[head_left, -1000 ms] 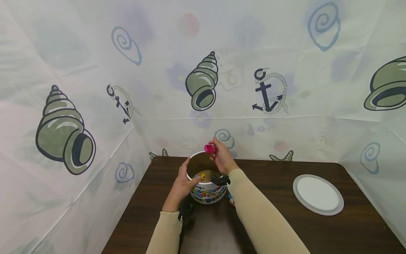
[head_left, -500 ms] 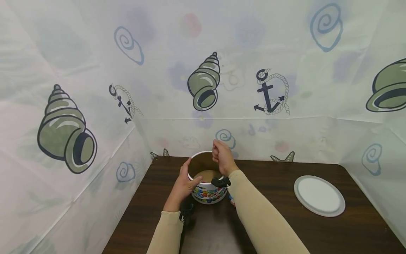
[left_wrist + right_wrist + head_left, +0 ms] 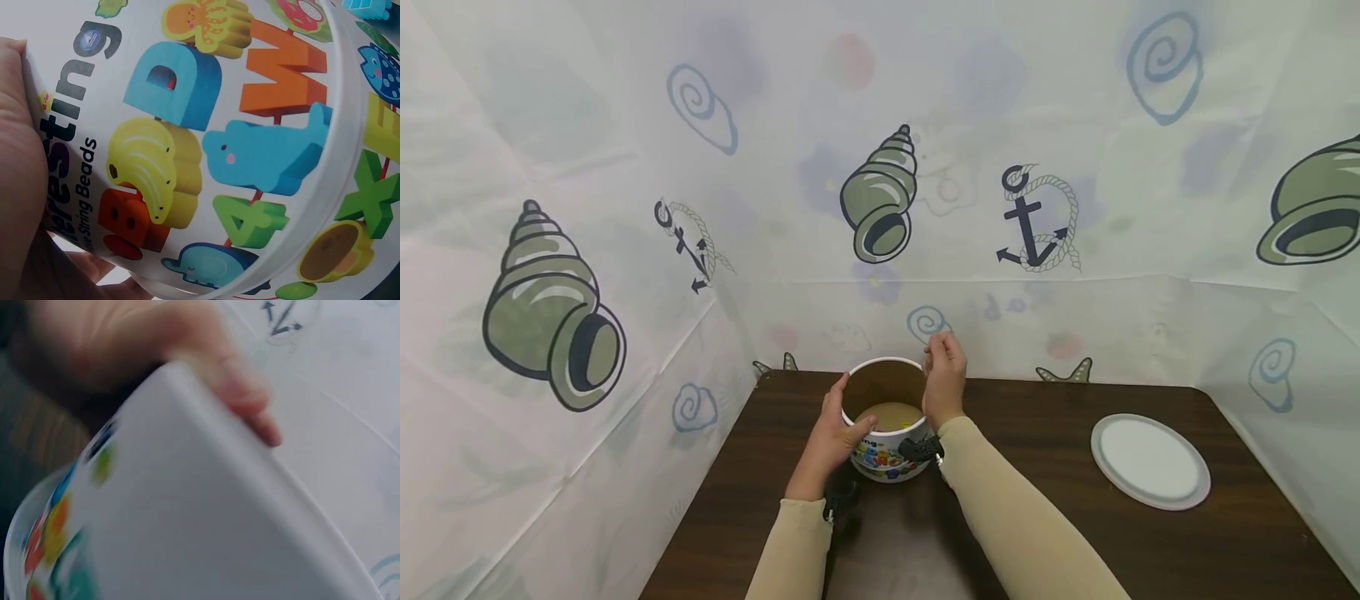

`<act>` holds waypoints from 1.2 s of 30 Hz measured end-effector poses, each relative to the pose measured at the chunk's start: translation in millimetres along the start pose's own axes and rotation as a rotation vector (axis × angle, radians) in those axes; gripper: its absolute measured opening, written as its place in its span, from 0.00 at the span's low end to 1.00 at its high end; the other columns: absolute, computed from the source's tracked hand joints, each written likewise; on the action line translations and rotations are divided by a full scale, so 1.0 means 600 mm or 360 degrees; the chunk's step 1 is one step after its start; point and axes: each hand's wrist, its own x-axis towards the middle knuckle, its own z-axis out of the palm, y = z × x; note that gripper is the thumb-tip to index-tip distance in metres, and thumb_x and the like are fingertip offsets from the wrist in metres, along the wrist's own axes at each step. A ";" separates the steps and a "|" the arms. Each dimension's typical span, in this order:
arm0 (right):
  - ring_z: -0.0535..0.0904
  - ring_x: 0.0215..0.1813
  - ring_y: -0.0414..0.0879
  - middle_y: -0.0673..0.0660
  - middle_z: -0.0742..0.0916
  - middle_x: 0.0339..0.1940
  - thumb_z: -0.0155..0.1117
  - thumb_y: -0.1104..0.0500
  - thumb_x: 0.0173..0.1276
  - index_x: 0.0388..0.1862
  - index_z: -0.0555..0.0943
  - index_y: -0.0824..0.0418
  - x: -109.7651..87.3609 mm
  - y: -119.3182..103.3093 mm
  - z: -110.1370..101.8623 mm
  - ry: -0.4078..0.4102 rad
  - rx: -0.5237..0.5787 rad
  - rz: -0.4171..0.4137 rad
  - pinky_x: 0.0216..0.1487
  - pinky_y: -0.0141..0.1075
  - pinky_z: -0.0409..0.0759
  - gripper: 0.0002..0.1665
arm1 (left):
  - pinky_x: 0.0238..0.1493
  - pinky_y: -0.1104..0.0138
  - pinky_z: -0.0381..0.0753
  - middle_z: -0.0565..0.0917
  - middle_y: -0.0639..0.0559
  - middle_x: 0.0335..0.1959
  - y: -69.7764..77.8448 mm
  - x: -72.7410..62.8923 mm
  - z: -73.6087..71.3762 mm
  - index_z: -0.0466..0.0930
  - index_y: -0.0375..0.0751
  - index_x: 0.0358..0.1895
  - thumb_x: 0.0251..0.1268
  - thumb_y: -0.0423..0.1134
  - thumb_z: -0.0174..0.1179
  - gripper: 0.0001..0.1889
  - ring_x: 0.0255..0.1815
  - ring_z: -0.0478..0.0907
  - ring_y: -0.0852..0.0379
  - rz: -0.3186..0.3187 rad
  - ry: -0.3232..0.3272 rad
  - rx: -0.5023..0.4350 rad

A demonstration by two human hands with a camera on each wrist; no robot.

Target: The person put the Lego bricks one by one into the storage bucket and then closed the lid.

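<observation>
A white round bucket [image 3: 880,475] printed with colourful letters, animals and the words "String Beads" stands on the table, its mouth facing up. My left hand [image 3: 833,429] grips its left side, the thumb over the near rim. Small yellow and red bits show inside, just behind that rim. Right by the opposite rim is my right hand [image 3: 946,379], its fingers curled; I cannot tell whether they hold anything. In the blurred right wrist view, the right hand [image 3: 206,356] overlaps the bucket's rim [image 3: 250,469]. A light blue plastic piece [image 3: 369,7] shows beyond the bucket in the left wrist view.
A white round plate-like disc [image 3: 1150,461] lies on the dark wood table [image 3: 1037,433] to the right. Behind the table hangs a pale cloth [image 3: 970,108] printed with shells and anchors, also enclosing both sides.
The pink block that my right hand pinched over the bucket is no longer visible. That hand has moved right, from over the mouth to the right rim. The left hand keeps its grip.
</observation>
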 end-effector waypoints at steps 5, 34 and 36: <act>0.68 0.31 0.45 0.52 0.73 0.28 0.57 0.57 0.87 0.37 0.77 0.63 -0.029 0.001 -0.014 -0.0326 -0.0514 -0.0129 0.36 0.35 0.68 0.14 | 0.74 0.27 0.69 0.57 0.30 0.85 -0.003 0.000 0.001 0.49 0.48 0.90 0.68 0.52 0.75 0.55 0.79 0.67 0.21 0.0013 0.0002 0.0016; 0.84 0.61 0.58 0.58 0.86 0.64 0.61 0.51 0.86 0.67 0.82 0.58 -0.160 -0.036 -0.242 -0.0582 -0.0850 0.0347 0.56 0.37 0.86 0.18 | 0.75 0.29 0.69 0.57 0.30 0.85 0.001 0.001 -0.002 0.48 0.50 0.90 0.68 0.50 0.74 0.55 0.77 0.68 0.21 -0.0012 -0.0029 -0.0011; 0.84 0.53 0.59 0.61 0.86 0.59 0.62 0.50 0.85 0.66 0.82 0.58 -0.163 -0.035 -0.262 -0.0503 -0.0882 0.0425 0.48 0.37 0.85 0.19 | 0.75 0.28 0.69 0.58 0.29 0.84 0.001 0.002 -0.002 0.48 0.49 0.90 0.68 0.48 0.74 0.54 0.78 0.67 0.21 -0.0014 -0.0024 -0.0014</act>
